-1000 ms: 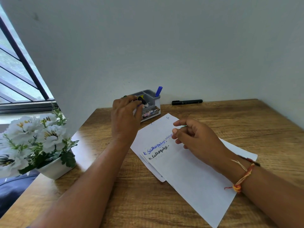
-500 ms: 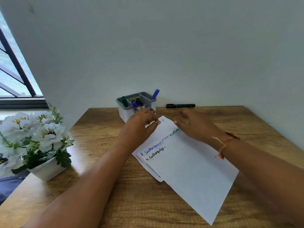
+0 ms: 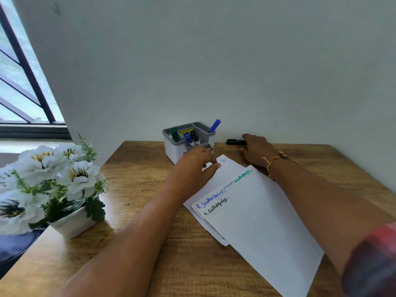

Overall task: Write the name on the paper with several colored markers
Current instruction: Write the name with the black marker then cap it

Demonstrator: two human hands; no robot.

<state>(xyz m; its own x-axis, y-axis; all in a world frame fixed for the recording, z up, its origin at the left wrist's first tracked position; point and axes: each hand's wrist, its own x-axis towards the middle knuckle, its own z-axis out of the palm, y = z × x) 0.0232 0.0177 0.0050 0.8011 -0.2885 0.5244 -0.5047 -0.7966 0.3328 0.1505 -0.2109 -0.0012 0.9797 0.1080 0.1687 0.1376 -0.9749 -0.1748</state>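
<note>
The right hand [image 3: 256, 150] reaches to the far edge of the table [image 3: 150, 254], where a black marker [image 3: 235, 142] lies flat against the wall [image 3: 214, 61]. The fingers cover the marker's right end. Only the back of the hand shows, so it cannot be told whether the grip has closed on the marker or merely touches it. A thread bracelet [image 3: 270, 166] circles that wrist.

The left hand [image 3: 196, 162] lies at the top corner of the paper [image 3: 257, 221], fingers loosely extended and pinching nothing, probably to keep the sheets from sliding while the other arm stretches across them. The paper, a few stacked white sheets, lies at an angle in the middle of the table, tilted as suits a right-handed writer. A name is written near its upper left edge in blue, black and green ink, so another colour seems to come next.

Just behind the left hand stands a grey organizer [image 3: 171, 150] holding a green marker [image 3: 174, 133], two blue ones and a dark one, upright and within easy reach. A pot of white flowers [image 3: 53, 179] sits at the table's left edge.
</note>
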